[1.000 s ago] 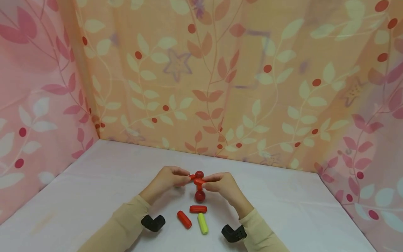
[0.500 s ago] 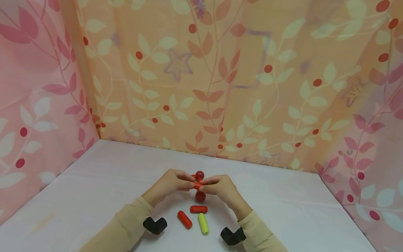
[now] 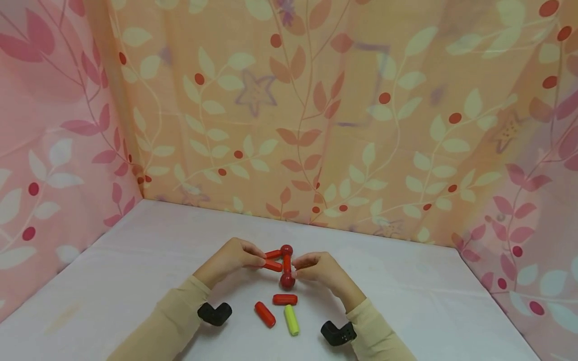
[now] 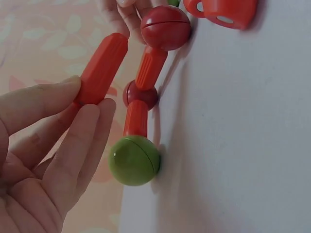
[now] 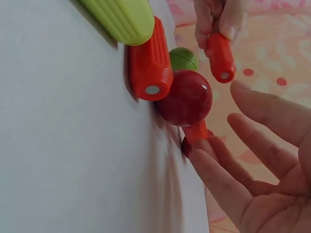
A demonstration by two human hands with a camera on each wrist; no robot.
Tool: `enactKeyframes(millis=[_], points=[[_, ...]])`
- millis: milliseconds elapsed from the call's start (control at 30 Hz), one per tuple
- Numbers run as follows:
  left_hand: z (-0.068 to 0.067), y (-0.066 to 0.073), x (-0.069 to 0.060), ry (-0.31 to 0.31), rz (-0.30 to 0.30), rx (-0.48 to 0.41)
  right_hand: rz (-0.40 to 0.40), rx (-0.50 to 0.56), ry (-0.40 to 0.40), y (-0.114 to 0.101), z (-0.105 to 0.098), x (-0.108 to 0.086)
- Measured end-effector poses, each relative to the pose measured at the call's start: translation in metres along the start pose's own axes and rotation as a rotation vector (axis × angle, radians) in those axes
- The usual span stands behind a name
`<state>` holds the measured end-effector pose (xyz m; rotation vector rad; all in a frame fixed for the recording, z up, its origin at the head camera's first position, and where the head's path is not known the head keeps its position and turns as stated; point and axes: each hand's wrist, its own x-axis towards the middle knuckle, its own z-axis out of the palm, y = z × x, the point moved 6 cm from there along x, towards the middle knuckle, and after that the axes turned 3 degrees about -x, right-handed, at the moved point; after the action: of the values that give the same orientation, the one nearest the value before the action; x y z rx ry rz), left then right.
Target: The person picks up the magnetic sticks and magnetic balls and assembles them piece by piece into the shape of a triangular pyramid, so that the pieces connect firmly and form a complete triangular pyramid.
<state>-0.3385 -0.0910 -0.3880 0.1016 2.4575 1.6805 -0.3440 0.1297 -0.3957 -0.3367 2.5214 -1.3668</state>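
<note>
In the head view my left hand (image 3: 232, 260) pinches a red ribbed rod (image 3: 273, 265) between thumb and fingers, raised above the table. Beside it lies an L-shaped chain of balls and rods. Its near red ball (image 3: 287, 281) joins a red rod (image 3: 287, 263) that leads to a far red ball (image 3: 286, 249). From there another red rod (image 3: 273, 254) runs left to a green ball (image 4: 134, 160), which my left hand covers in the head view. My right hand (image 3: 322, 271) is at the chain's right side, fingers spread, some fingertips against the joining rod (image 5: 197, 131).
Closer to me lie two loose red rods (image 3: 285, 299) (image 3: 265, 314) and a yellow-green rod (image 3: 291, 320). A silver disc (image 5: 152, 90) shows on one red rod's end. Patterned curtains (image 3: 289, 110) border the white table (image 3: 384, 281). Black wrist mounts (image 3: 214, 314) sit at both sleeves.
Both hands were together on the red rod half a second ago. My right hand has let go and moved slightly right; my left hand has drawn the rod left.
</note>
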Motion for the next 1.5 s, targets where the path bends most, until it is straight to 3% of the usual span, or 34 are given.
enactKeyframes(millis=[200, 467, 967, 1267, 1500], points=[[-0.002, 0.0, -0.003, -0.012, -0.029, 0.048, 0.02, -0.036, -0.077, 0.001, 0.007, -0.002], [-0.001, -0.002, -0.002, 0.002, -0.009, 0.209, 0.01, -0.046, -0.122, 0.0, 0.012, -0.004], [0.005, -0.004, -0.001, 0.019, -0.027, 0.258, -0.021, -0.036, -0.113, 0.0, 0.015, -0.003], [0.009, -0.004, 0.0, 0.046, -0.005, 0.281, -0.03, -0.073, -0.089, -0.002, 0.016, -0.004], [0.012, -0.004, -0.001, 0.058, -0.031, 0.239, -0.047, -0.095, -0.078, -0.002, 0.016, -0.003]])
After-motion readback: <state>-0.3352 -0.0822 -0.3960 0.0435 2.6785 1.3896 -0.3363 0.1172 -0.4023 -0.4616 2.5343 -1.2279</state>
